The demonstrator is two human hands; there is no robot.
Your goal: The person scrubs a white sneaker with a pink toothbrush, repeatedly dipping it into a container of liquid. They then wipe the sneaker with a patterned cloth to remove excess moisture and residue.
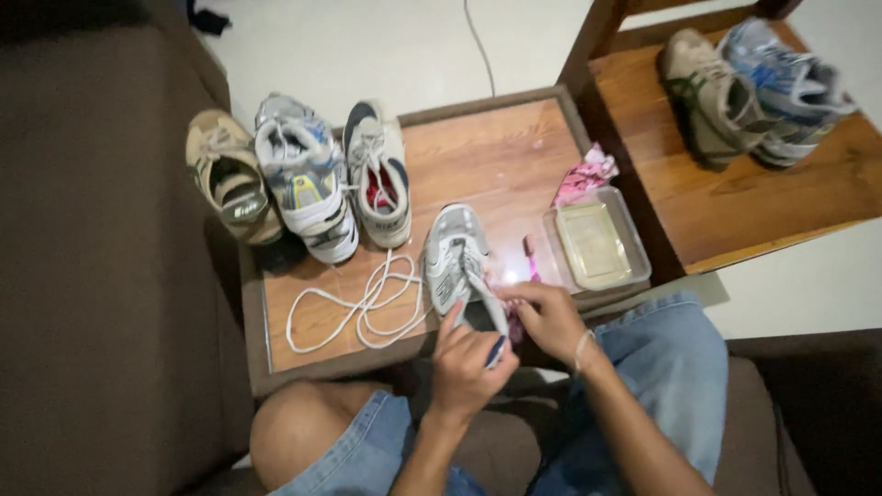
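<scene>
Two hands, left (466,360) and right (548,317), grip a grey sneaker (457,262) at the table (496,156) edge. Beside the sneaker lies its loose white lace (363,308). Cleaning seems underway.

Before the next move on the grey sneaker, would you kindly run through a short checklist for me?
1. Left hand on the grey mesh sneaker: ok.
2. Right hand at the sneaker's heel: ok.
3. Loose white shoelace lying apart on the wooden table: ok.
4. Clear plastic tray upright beside the sneaker: ok.
5. What the right hand pinches: cannot tell.
</scene>
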